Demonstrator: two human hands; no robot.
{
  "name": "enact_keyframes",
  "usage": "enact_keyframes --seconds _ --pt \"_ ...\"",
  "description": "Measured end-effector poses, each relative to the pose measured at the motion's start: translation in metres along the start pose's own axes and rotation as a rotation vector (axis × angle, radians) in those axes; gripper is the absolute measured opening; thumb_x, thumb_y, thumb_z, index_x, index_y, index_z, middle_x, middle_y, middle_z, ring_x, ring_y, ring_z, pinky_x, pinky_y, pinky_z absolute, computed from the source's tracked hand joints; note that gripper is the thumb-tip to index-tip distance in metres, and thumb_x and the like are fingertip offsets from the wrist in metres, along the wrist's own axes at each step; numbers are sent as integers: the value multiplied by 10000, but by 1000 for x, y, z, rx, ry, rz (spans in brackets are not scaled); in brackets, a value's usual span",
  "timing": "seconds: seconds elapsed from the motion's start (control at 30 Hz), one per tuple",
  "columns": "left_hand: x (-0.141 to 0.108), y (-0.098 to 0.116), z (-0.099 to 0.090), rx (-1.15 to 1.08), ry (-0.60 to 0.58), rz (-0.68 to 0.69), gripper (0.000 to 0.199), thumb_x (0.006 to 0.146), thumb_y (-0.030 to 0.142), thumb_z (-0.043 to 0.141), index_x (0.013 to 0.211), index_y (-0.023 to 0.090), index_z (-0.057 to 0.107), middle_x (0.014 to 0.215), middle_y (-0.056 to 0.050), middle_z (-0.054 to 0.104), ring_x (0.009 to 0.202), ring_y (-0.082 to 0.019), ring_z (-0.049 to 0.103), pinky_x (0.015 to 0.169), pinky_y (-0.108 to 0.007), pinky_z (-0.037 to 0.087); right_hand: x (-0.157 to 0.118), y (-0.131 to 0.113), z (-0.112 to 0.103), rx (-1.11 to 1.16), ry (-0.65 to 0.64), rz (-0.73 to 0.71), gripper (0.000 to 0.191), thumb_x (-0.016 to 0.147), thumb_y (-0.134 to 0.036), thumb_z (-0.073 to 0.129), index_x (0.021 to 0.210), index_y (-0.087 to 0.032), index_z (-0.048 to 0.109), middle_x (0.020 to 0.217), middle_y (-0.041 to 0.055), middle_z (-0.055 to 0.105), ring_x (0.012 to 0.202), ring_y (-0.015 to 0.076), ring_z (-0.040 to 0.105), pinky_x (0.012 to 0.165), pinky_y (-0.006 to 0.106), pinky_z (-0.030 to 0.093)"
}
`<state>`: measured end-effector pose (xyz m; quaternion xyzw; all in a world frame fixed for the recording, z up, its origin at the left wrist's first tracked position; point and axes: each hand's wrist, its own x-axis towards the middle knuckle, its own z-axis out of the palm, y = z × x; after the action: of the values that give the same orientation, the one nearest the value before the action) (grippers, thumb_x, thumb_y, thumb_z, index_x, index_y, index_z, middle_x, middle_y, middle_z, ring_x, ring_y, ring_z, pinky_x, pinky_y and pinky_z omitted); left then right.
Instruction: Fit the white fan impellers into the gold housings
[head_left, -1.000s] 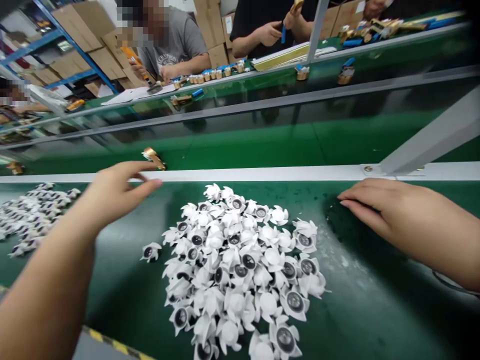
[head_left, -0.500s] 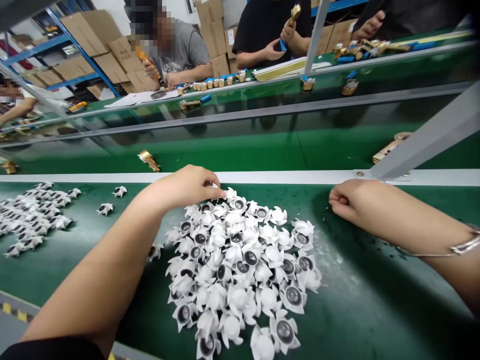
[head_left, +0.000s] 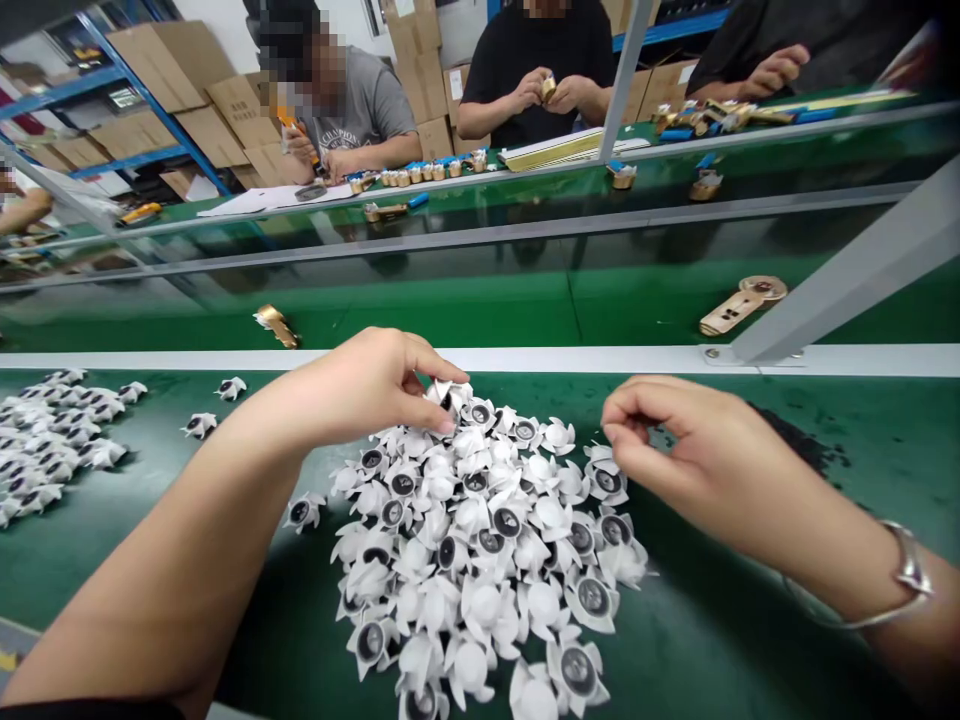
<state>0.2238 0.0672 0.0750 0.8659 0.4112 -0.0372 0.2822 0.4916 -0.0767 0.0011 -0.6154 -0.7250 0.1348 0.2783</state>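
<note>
A heap of small white impellers (head_left: 469,600), several showing dark round hubs, lies on the green work surface before me. At the far edge of this heap, my left hand (head_left: 367,385) pinches one white impeller (head_left: 448,397) between thumb and fingers, its dark hub partly visible. To the right of the heap hovers my right hand (head_left: 686,440), thumb and fingertips pressed together; whatever they hold, if anything, is hidden. Beyond that wrist, small black pieces (head_left: 806,445) are scattered on the surface, partly covered by the hand.
More impellers (head_left: 52,435) are spread at the left. A white rail (head_left: 525,360) and a slanted grey post (head_left: 847,270) border a green belt (head_left: 480,300) carrying gold-coloured parts (head_left: 742,305). Across it, people handle gold parts near cardboard boxes (head_left: 180,65).
My right hand has moved left from the black pieces toward the heap. The left hand has lifted an impeller slightly and turned it so its hub shows. The view has shifted slightly.
</note>
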Motion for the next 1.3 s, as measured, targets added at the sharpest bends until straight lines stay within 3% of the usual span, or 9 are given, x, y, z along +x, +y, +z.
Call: enact_keyframes --seconds 0.13,0.23,0.33,0.47,0.57,0.87,1.0,1.17,1.3 --pt "-4 16 15 -300 -17 79 512 666 467 884 1141 304 781 1012 -19 701 758 -145 612 622 -248 473 -4 -26 7 253 35 8 148 904 -162 510 780 -239 532 746 -16 567 642 137 529 570 252 427" --pt "-7 31 35 -665 -113 95 551 614 328 930 1141 288 774 918 -2 672 669 -116 589 552 -235 466 -9 -43 8 395 80 -8 128 945 -182 507 847 -253 547 791 -31 574 665 117 542 584 228 447" --pt "-9 41 56 -986 -235 66 490 608 246 930 1072 238 774 904 -19 706 737 -166 682 651 -285 563 -13 -51 9 449 58 -40 134 951 -174 507 857 -260 550 811 -38 585 688 106 558 596 217 464" --pt "-10 44 71 -1196 -312 36 522 603 222 938 1090 231 753 873 -30 755 796 -216 739 750 -347 610 -12 -51 11 422 32 -50 146 960 -181 507 840 -253 548 792 -38 589 672 100 561 582 220 472" --pt "-10 45 73 -1245 -282 43 609 575 211 952 1144 216 735 902 -45 769 829 -232 750 778 -361 614 -11 -49 12 384 49 -45 150 983 -218 499 850 -257 556 797 -35 598 681 100 570 582 221 481" --pt "-11 49 77 -1230 -239 96 588 598 241 950 1143 186 735 820 -41 748 765 -220 735 689 -333 591 -12 -50 12 333 114 -36 118 989 -274 533 877 -264 571 795 -49 591 661 83 559 544 197 458" --pt "-9 48 81 -1270 -218 107 539 612 233 944 1114 209 750 784 -18 728 750 -211 729 679 -323 585 -14 -48 13 296 122 -51 113 990 -273 530 887 -265 575 808 -55 590 675 71 557 570 183 460" --pt "-6 48 84 -1287 -149 94 495 515 248 980 966 185 785 803 -14 696 740 -194 710 619 -280 567 -14 -46 15 144 191 -107 134 1000 -257 513 884 -267 581 869 -40 614 773 85 588 641 204 463" --pt "-6 48 85 -1289 -126 101 449 543 265 971 944 178 788 808 -20 687 766 -208 722 667 -305 583 -18 -47 18 15 233 -174 96 1002 -237 514 953 -261 593 934 -17 653 829 115 628 708 239 476"
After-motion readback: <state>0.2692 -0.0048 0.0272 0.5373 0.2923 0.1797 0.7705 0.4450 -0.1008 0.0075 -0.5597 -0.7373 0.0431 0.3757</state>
